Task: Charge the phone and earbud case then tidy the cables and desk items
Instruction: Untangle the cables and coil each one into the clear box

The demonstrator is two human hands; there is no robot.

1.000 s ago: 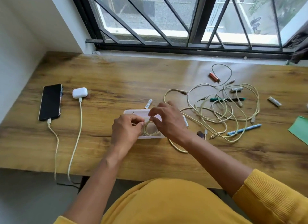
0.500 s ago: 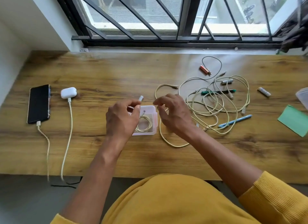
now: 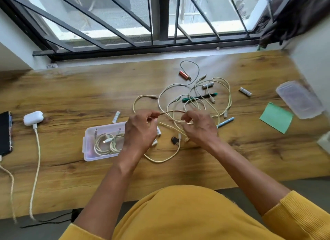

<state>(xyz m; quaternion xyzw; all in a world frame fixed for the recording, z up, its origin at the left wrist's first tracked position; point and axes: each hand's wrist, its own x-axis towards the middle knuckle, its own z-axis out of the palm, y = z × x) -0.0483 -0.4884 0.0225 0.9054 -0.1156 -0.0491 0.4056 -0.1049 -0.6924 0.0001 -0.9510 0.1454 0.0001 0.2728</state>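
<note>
Wooden desk top (image 3: 71, 89), brown grain, set under a barred window. Left edge: black smartphone (image 3: 5, 132), face up and partly cut off by the frame, with a cream cable leaving its near end. Just beside it, white earbud case (image 3: 33, 118) with a cream charging cable (image 3: 36, 168) plugged in and running off the near edge. Near the middle: clear plastic box (image 3: 87, 150), rectangular, lid off, holding one coiled cream cable (image 3: 107, 145). Right of the box: tangle of loose cream cables (image 3: 196, 100) spread toward the far edge. Left hand (image 3: 139, 132), fingers curled, pinches one strand of the tangle; right hand (image 3: 200, 127), fingers curled, grips the same strand further along, the stretch between them raised off the wood. Among the tangle: green-and-black pen (image 3: 200, 96), silver battery (image 3: 208, 85), orange battery (image 3: 184, 75). Right of it: white battery (image 3: 245, 91), blue pen (image 3: 225, 122). Near the right edge: green paper sheet (image 3: 275, 117), clear plastic lid (image 3: 300, 98). Beside the box: white battery (image 3: 116, 116).
</note>
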